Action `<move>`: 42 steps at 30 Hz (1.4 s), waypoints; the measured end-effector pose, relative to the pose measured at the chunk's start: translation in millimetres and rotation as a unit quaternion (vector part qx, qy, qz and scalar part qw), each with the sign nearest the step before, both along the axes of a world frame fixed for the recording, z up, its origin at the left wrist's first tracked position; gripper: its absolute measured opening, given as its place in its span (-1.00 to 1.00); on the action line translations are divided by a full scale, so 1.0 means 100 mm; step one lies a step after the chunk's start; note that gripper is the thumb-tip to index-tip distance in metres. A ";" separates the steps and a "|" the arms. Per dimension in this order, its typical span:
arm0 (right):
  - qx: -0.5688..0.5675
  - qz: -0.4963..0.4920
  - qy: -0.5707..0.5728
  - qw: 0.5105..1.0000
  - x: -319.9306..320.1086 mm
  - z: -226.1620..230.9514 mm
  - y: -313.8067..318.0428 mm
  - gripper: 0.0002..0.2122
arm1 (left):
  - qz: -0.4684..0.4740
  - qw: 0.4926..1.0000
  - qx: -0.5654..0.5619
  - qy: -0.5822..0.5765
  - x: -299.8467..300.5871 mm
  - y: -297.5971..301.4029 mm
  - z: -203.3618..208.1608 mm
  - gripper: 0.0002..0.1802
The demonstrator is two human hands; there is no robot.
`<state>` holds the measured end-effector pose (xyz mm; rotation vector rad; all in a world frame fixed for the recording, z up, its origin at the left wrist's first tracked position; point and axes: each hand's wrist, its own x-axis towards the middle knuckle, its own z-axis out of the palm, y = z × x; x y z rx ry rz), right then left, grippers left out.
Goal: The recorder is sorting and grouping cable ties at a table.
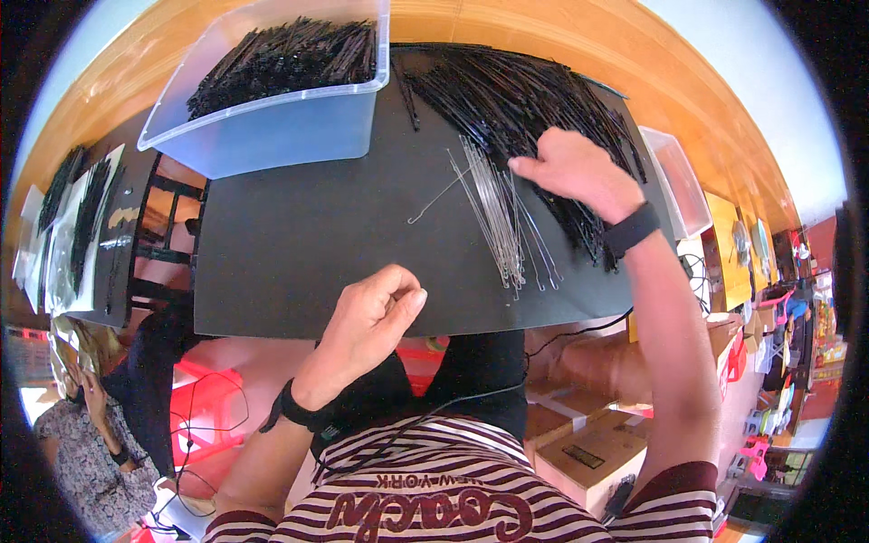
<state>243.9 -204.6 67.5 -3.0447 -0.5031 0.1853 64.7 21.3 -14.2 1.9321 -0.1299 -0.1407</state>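
Glossy black strips [489,95], shiny metal wires [494,217], matt tabletop [308,244]

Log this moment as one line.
left hand: curled over table; right hand: at black rods; grips: unclear; hooked wires: beside rods; plastic bin: upper left

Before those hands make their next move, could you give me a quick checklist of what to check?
1. Left hand free of objects: cannot tell; it is curled near the front of the black table.
2. Right hand touching the dark rod pile: cannot tell; it is over the pile.
3. Silver hooked wires all aligned: not ok; one slants out leftward.
4. Clear plastic bin upright: ok.
5. Black wristbands on both wrists: ok.
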 end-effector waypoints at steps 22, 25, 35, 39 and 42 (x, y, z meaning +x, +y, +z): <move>0.262 -0.163 0.156 0.938 -1.62 0.74 -0.62 -0.73 | -0.087 0.996 -0.009 -0.036 0.06 -0.53 0.36 -0.63; 0.241 0.031 0.137 0.960 -1.73 0.34 -0.36 -0.75 | -0.082 0.967 -0.190 0.149 0.05 -0.59 0.48 -0.68; 0.482 0.031 0.191 0.855 -1.58 -0.17 -0.01 -0.80 | -0.102 0.967 -0.140 0.187 0.05 -0.41 0.38 -0.78; 0.566 -0.020 0.296 0.769 -1.53 -0.18 0.14 -0.83 | -0.181 0.939 -0.174 0.237 0.00 -0.32 0.34 -0.77; 0.597 -0.042 0.260 0.758 -1.52 -0.30 0.19 -0.82 | -0.153 0.944 -0.194 0.218 -0.04 -0.29 0.32 -0.78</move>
